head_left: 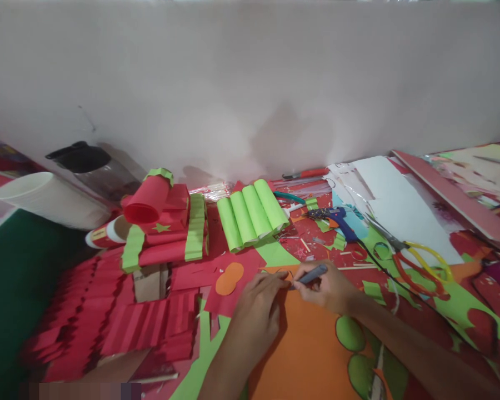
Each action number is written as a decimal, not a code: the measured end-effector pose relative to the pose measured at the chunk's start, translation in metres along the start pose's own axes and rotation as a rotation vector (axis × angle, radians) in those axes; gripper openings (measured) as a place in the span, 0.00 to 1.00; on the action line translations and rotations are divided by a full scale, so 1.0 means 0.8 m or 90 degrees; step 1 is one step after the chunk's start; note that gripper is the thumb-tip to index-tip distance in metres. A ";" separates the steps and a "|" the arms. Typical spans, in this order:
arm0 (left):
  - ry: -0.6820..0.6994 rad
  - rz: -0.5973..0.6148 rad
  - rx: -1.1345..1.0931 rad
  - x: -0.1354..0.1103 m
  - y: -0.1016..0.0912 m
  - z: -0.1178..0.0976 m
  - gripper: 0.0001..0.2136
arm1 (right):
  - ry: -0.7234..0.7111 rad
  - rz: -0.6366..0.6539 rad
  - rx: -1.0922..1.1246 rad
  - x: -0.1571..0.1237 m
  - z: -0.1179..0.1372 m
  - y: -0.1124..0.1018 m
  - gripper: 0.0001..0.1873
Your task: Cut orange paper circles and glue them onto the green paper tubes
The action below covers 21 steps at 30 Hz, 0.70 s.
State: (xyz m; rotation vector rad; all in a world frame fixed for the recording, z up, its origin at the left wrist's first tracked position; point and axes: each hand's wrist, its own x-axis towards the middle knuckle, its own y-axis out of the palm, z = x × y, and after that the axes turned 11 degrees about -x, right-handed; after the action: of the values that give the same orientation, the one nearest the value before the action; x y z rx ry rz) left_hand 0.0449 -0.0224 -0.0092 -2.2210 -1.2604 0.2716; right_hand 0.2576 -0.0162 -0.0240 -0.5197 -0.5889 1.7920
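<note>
Over orange paper (pixel 306 344), right hand (pixel 328 289) (curled closed) grips marker (pixel 315 273)

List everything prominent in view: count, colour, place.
pen: one, grey, lower centre
card: one, orange, below pen
cutout: one, orange, left of pen
tubes: four, green, centre
model: one, red-green, mid-left
glue gun: one, blue, right of tubes
scissors: one pair, yellow and red, right
tall cup: one, white, far left
bottle: one, black lid, by tall cup
pleated paper: several, red, lower left
white paper: count unclear, right
left hand: one, on card
right hand: one, holding pen
</note>
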 end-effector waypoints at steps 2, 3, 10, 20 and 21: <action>0.001 0.001 -0.001 0.000 0.000 0.000 0.29 | -0.010 0.001 -0.002 0.001 0.000 0.000 0.04; 0.000 0.002 -0.003 0.000 0.000 -0.001 0.29 | -0.013 0.001 -0.002 0.001 0.000 0.000 0.04; -0.038 -0.019 -0.026 -0.002 0.003 -0.002 0.24 | -0.016 0.001 -0.008 0.001 0.004 -0.002 0.04; -0.043 -0.027 -0.014 -0.001 0.003 0.000 0.22 | -0.025 0.002 -0.001 0.002 0.003 -0.001 0.05; -0.039 -0.030 -0.014 -0.001 0.003 0.000 0.22 | -0.028 0.005 -0.001 0.002 0.003 -0.001 0.05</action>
State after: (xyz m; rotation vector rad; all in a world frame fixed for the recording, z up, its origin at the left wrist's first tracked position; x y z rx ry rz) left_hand 0.0463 -0.0240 -0.0106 -2.2138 -1.3532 0.3111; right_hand 0.2564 -0.0151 -0.0213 -0.4850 -0.6191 1.8139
